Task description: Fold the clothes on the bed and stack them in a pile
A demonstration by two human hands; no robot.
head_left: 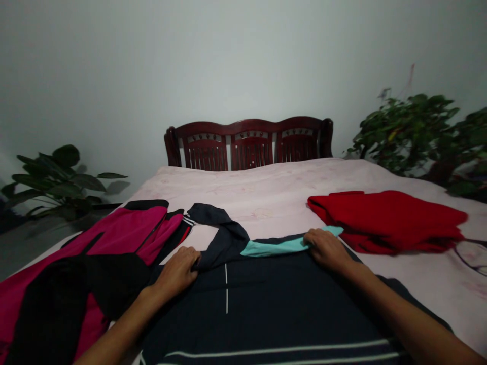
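Two bare hands hold the upper edge of a navy track jacket (262, 309) spread on a bed.

The left hand (177, 274) has its fingers (192, 256) curled closed on the dark fabric, beside the white centre line, while the right hand (327, 249) pinches the jacket's teal lining (272, 247) with its fingers (314, 238). A dark sleeve (224, 235) twists between them. Just left lies a magenta-and-black jacket (110, 238); a hard pull that way could drag it out of place. To the right, a folded red garment (384, 220) sits near eyeglasses (472, 256), which a wide swing of cloth could knock. Beyond, the pale pink bedcover (247, 187) runs to a carved wooden headboard (249, 144), with potted plants (57, 182) (411, 132) on either side.
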